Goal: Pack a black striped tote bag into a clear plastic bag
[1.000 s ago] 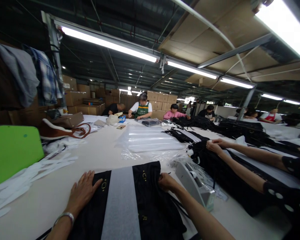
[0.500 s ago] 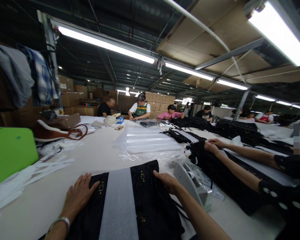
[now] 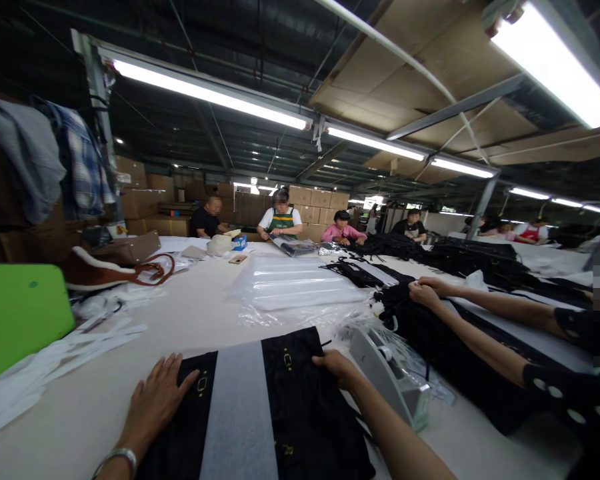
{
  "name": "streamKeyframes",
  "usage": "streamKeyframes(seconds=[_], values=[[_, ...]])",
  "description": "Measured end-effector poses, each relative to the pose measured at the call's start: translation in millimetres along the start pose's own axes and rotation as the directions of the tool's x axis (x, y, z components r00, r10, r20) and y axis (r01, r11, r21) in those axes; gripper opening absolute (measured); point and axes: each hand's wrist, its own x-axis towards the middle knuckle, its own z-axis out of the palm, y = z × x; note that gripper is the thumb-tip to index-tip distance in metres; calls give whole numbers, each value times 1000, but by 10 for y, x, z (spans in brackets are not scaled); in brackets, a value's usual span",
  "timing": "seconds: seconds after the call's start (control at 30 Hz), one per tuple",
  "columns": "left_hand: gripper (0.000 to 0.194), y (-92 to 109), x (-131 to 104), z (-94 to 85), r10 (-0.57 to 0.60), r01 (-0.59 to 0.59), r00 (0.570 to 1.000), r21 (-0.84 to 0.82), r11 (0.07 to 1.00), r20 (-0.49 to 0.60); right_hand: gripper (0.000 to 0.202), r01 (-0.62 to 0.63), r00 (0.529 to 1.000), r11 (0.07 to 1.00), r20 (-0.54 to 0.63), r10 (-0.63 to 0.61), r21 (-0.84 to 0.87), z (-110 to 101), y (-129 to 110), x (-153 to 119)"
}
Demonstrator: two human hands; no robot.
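Note:
A folded black cloth item (image 3: pixel 300 400) with gold-coloured buckles lies flat on the white table before me. A pale tissue-like strip (image 3: pixel 240 407) runs down its middle. On its left edge rests my left hand (image 3: pixel 161 393), flat with fingers spread, wearing a silver bangle. My right hand (image 3: pixel 337 367) pinches the upper right edge of the cloth item between thumb and fingers. Just right of that hand stands a grey-white dispenser-like device (image 3: pixel 380 373).
Clear plastic bags (image 3: pixel 300 280) lie stacked beyond the cloth. To the right, a co-worker's hands (image 3: pixel 427 291) handle a black cloth pile (image 3: pixel 460 353). White strips (image 3: pixel 65 360), a green board (image 3: pixel 23 320) and a brown bag (image 3: pixel 125 250) are at left. More people work across the table (image 3: pixel 200 300).
The cloth's upper right edge and my right hand have shifted slightly right and down. My left hand stays flat in nearly the same place.

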Motion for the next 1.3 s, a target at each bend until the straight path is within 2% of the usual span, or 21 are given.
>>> streamKeyframes(seconds=[0.07,0.13,0.23,0.33,0.4,0.47,0.6,0.67,0.8,0.9,0.93,0.97,1.07,1.13,1.2,1.3], values=[[74,3,4,8,-20,20,1000,25,999,10,18,48,987,986,-144,-72,-161,-7,-62,61],[76,3,7,3,-38,37,999,30,999,22,22,92,951,951,-256,-172,-297,12,-98,107],[76,0,8,-22,-23,23,999,7,1000,44,17,117,906,899,-325,-271,-423,93,-50,125],[75,6,5,-47,-10,11,999,-19,1000,44,9,102,890,860,-340,-303,-499,181,58,81],[77,19,4,-51,-29,30,999,-21,999,35,11,94,886,832,-334,-320,-547,191,86,31],[80,33,1,-46,-49,50,999,-25,998,23,22,90,884,797,-321,-341,-597,153,37,-27],[77,44,-16,-33,-30,30,1000,-34,999,-3,59,124,851,722,-302,-430,-680,124,-298,-110],[75,43,-25,-33,-19,19,1000,-33,999,-15,65,183,825,681,-267,-499,-709,246,-542,-123],[78,36,-20,-24,-53,53,999,-6,999,8,62,346,740,521,-114,-663,-780,704,-999,-79],[82,14,1,22,-64,63,998,12,998,23,61,393,690,399,-21,-723,-829,923,-1090,49],[83,1,8,44,-63,63,998,9,998,14,61,386,688,368,-2,-725,-846,929,-1040,117],[84,-15,15,68,-63,63,998,0,998,2,61,359,706,342,13,-708,-869,900,-949,197],[87,-82,39,140,-60,60,998,-38,997,-10,58,188,837,307,-12,-547,-933,685,-532,476],[88,-137,64,187,-53,53,999,-65,996,-4,57,102,891,312,-53,-451,-945,540,-266,644],[88,-185,100,227,-50,50,999,-98,994,-6,58,77,899,314,-70,-432,-946,461,-107,761],[89,-174,144,204,-58,54,998,-178,982,-15,59,61,900,284,-71,-431,-957,451,-78,829]])
